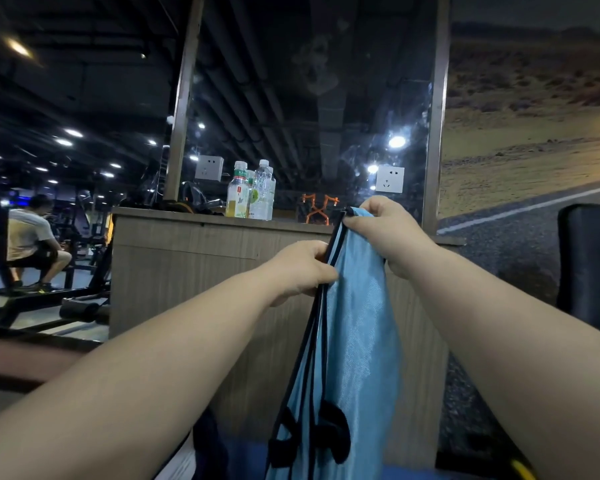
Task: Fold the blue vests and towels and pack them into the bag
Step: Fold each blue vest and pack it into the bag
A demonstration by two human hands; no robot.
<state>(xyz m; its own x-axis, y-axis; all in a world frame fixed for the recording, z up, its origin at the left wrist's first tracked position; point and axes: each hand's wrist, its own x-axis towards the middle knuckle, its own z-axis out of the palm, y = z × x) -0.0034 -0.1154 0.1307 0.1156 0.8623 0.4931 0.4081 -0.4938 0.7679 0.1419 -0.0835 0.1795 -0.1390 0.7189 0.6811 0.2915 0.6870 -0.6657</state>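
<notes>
A light blue vest (357, 341) with black trim hangs lengthwise in front of me, held up in the air. My right hand (385, 226) grips its top end, highest in view. My left hand (302, 271) pinches the black-edged strap side a little lower and to the left. The vest's lower part drops out of the frame at the bottom, with black elastic loops showing near its lower left. No bag or towel can be made out for certain.
A wooden counter (187, 258) stands right behind the vest, with drink bottles (250, 195) on its top and a mirror (309, 98) above. A person sits on gym equipment (32, 237) at the left. A dark padded seat (589, 265) is at the right.
</notes>
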